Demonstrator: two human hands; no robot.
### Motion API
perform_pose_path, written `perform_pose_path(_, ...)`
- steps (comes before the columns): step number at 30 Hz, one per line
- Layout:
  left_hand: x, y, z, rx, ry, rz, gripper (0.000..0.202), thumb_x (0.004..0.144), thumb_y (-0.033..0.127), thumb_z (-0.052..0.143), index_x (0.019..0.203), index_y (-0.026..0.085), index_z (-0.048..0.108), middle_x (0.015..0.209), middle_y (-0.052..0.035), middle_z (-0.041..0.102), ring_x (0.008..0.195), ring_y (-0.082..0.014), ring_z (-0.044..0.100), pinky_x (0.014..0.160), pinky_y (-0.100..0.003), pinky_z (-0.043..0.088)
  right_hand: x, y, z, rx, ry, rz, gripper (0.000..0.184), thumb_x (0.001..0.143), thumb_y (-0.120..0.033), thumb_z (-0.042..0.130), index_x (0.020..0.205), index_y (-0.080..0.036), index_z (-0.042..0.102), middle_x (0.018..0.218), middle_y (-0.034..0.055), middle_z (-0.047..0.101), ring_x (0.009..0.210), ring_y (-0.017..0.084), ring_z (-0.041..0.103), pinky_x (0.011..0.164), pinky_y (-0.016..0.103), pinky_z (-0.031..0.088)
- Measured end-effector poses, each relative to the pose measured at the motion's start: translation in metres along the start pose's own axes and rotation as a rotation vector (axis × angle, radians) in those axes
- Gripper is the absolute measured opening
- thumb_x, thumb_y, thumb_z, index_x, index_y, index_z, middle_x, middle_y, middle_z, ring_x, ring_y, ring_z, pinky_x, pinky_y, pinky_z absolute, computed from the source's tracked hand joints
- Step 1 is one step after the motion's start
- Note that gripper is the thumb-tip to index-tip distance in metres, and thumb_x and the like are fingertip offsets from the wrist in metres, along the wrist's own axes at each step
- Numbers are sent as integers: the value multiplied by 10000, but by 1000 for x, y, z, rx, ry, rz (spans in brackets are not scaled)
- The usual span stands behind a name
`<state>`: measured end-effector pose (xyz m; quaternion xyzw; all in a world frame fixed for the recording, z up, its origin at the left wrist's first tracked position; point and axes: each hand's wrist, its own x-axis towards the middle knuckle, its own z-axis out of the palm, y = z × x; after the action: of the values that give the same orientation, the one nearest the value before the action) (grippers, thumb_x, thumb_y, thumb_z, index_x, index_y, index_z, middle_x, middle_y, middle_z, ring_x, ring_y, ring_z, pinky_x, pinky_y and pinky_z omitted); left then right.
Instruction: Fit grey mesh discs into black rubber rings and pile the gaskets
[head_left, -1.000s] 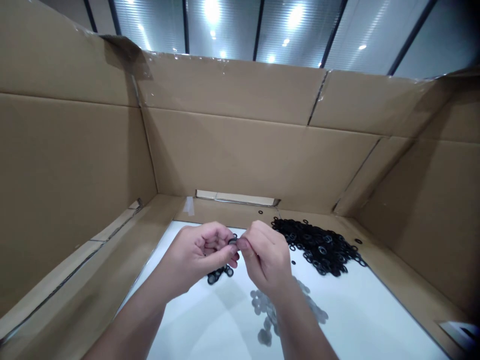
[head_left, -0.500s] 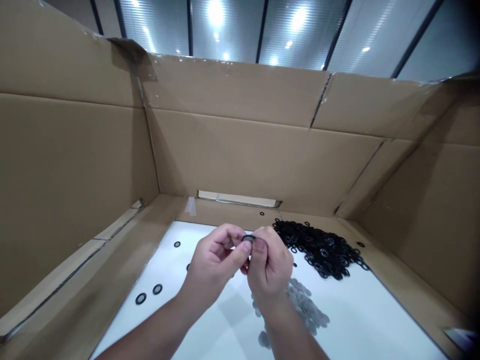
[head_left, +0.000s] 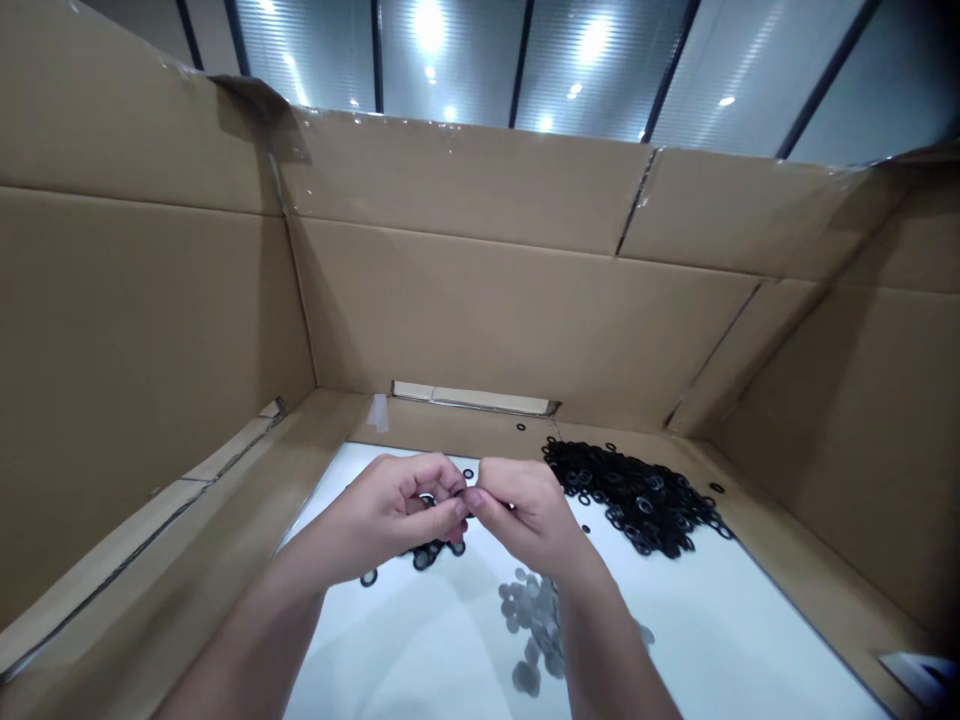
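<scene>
My left hand (head_left: 394, 515) and my right hand (head_left: 521, 505) meet above the white board (head_left: 405, 650). Both are closed, thumb and fingers pinching a small black ring (head_left: 463, 492) between them. Only a dark sliver of the ring shows; the fingertips hide the rest. Below my left hand lies a cluster of black rings (head_left: 424, 556), some with grey centres, partly covered by the fingers. One more ring (head_left: 368, 578) rests just left of that cluster. Near my right wrist, thin grey translucent discs (head_left: 536, 615) are scattered in a loose heap, partly behind my forearm.
A large pile of black rings (head_left: 637, 497) sits at the board's back right. A single ring (head_left: 468, 473) lies behind my hands and another (head_left: 521, 427) on the cardboard beyond. Tall cardboard walls (head_left: 465, 310) enclose the back and sides.
Both hands have shifted left, still pinching the ring. It has turned, so its grey centre no longer shows. The ring cluster beneath has come into view, while my left arm covers rings farther left.
</scene>
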<state>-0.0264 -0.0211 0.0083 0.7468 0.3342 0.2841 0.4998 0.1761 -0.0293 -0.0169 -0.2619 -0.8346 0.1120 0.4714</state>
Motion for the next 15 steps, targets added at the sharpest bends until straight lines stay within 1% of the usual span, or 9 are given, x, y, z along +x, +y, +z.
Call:
perform_pose_path(3,-2,-1,-4,-17,-34,-22,253,946,417,624,862,179,604,770,-21,674,689,-134,630,583,-218,457,1,-1,2,-17,-7,-10,381,1012,-213,520,639,-202,440,616,-49,435,549,91,420,529,226,321)
perform_pose_path(6,-4,-4,-9,12,-69,-33,197,951,357,611,870,178,598,758,-22,676,681,-132,616,592,-222,460,3,-1,4,-41,-16,-20,385,994,-194,514,628,-211,393,614,-50,403,542,95,391,518,235,307)
perform_pose_path(8,-4,-5,-10,34,-68,-35,202,954,362,607,868,178,602,727,-14,663,655,-128,602,572,-217,443,4,0,7,-45,20,-36,386,981,-184,508,624,-218,365,608,-51,378,532,99,366,504,242,294)
perform_pose_path(11,-3,-4,-5,-40,-26,-13,222,955,397,615,902,181,619,729,-6,646,665,-129,619,569,-208,453,5,1,12,-24,135,-45,365,986,-193,484,636,-222,385,598,-48,387,522,103,379,497,244,308)
perform_pose_path(13,1,-4,3,-173,16,42,221,955,401,620,922,182,615,756,-6,644,702,-136,649,603,-213,497,4,1,18,-1,239,-30,346,1003,-219,467,659,-219,429,602,-39,423,522,107,416,504,244,334)
perform_pose_path(15,6,-5,14,-307,70,102,237,943,410,636,910,179,600,755,-1,636,695,-138,660,638,-232,541,3,-1,27,-8,363,6,348,1022,-253,453,676,-217,455,604,-31,449,521,113,438,504,249,346)
